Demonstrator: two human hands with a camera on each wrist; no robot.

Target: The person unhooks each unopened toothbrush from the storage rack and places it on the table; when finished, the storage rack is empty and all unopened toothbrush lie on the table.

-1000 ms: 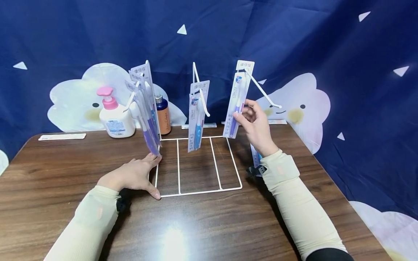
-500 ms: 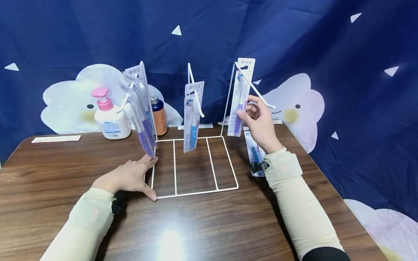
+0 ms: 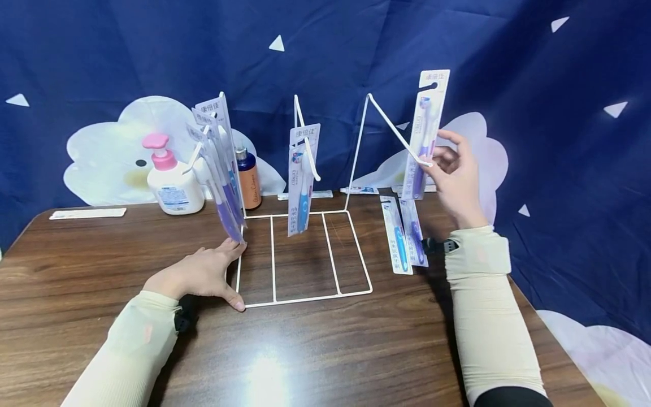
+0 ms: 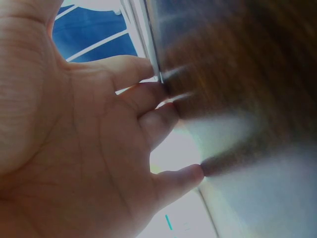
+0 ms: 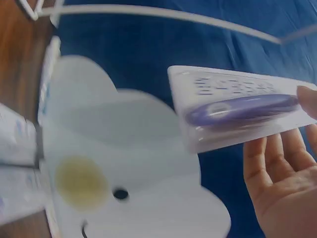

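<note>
Right hand [image 3: 455, 175] pinches toothbrush pack [image 3: 425, 133], rising above grip.

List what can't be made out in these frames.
- Left wrist view: the table and rack wire are motion-blurred; the left hand fills the frame.
- Right wrist view: the toothbrush pack is blurred, print unreadable; right hand cut off by the edge.
- Head view: print on the hanging packs is too small.

Purple toothbrush pack [image 3: 425, 135] held upright, just off the white rack's [image 3: 305, 294] right hook.
</note>
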